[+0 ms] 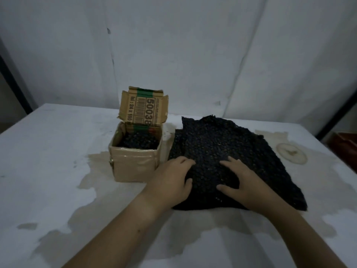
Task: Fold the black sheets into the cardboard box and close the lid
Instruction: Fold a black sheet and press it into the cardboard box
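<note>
Pile of black sheets lying flat on table, just right of cardboard box. Matte black, pebbled all over like bubble wrap, with ragged uneven edges and far corner lifted a little. Layer count: at least two, lower one peeking out along left side; exact number not readable. More of the same black material inside box, up close to rim; count there not readable either.

Boxes: one. Upright, brown, front wall glossy with tape. Lid: one, swung up and standing at back, face toward camera printed with "50038", a barcode and green stripes.

Hands: two, both on near part of pile. Left hand at pile's left edge, fingers spread on top, gently bent, not wrapped round the sheet. Right hand laid flat, fingers splayed, thumb out to the left, pressing down. Both unclenched, palms down, gripping nothing.

Also: one round stain on table right of pile, brown worn patches across white tabletop, white wall behind.
</note>
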Demonstrator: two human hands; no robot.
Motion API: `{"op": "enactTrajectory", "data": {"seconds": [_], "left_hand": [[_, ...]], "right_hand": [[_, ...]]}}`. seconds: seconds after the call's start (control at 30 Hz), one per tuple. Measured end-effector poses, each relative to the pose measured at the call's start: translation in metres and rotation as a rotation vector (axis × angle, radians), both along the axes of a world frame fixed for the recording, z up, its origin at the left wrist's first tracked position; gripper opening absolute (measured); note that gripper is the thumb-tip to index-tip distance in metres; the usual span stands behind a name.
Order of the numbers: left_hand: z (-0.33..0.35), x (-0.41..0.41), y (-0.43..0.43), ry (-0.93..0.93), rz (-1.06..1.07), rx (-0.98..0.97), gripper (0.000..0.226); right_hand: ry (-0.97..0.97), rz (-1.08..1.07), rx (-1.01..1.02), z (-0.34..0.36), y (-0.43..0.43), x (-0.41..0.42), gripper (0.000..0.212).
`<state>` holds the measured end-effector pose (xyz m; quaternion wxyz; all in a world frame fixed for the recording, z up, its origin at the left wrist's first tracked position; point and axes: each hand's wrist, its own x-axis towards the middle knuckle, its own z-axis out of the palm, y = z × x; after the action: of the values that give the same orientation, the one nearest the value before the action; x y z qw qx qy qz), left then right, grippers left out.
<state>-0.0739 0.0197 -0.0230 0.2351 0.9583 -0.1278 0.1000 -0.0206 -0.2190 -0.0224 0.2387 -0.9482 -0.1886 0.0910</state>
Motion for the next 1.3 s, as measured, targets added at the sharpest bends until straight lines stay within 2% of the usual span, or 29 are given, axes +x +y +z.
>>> {"op": "enactTrajectory", "data": {"seconds": [0.13, 0.3, 0.4, 0.53, 0.7, 0.8, 0.93, 1.03, 1.13, 1.3], "left_hand": [[-0.016, 0.007, -0.015, 0.087, 0.053, 0.003, 0.055], [-0.026, 0.009, -0.020, -0.058, 0.073, -0.104, 0.017], [-0.028, 0.013, -0.024, -0.110, 0.086, -0.255, 0.012], [-0.024, 0.016, -0.034, -0.017, 0.179, -0.566, 0.022], [-0.010, 0.021, -0.045, -0.013, 0.126, -0.690, 0.030], [0.011, 0.025, -0.048, -0.033, 0.050, -0.787, 0.031], [0.053, 0.023, -0.035, -0.135, -0.065, -0.892, 0.035], [0.090, 0.015, -0.008, -0.268, -0.093, -0.913, 0.036], [0.120, 0.000, 0.032, -0.392, -0.109, -0.875, 0.040], [0.127, -0.029, 0.123, -0.488, 0.092, -0.733, 0.037]], "right_hand": [[0.058, -0.010, 0.025, -0.012, -0.012, 0.000, 0.078], [0.091, -0.003, 0.104, -0.017, -0.020, 0.002, 0.062], [0.047, -0.031, 0.123, -0.021, -0.020, 0.002, 0.056], [0.045, -0.037, 0.104, -0.022, -0.019, 0.002, 0.065], [0.046, -0.045, 0.069, -0.019, -0.018, -0.001, 0.085], [-0.060, -0.030, 0.014, -0.013, -0.016, -0.008, 0.089], [-0.326, -0.073, 0.064, 0.003, -0.006, -0.018, 0.062], [-0.380, -0.121, 0.178, 0.019, 0.009, -0.020, 0.052], [-0.387, -0.088, 0.278, 0.032, 0.032, -0.022, 0.054], [-0.383, 0.091, 0.428, 0.051, 0.097, -0.026, 0.050]]}}
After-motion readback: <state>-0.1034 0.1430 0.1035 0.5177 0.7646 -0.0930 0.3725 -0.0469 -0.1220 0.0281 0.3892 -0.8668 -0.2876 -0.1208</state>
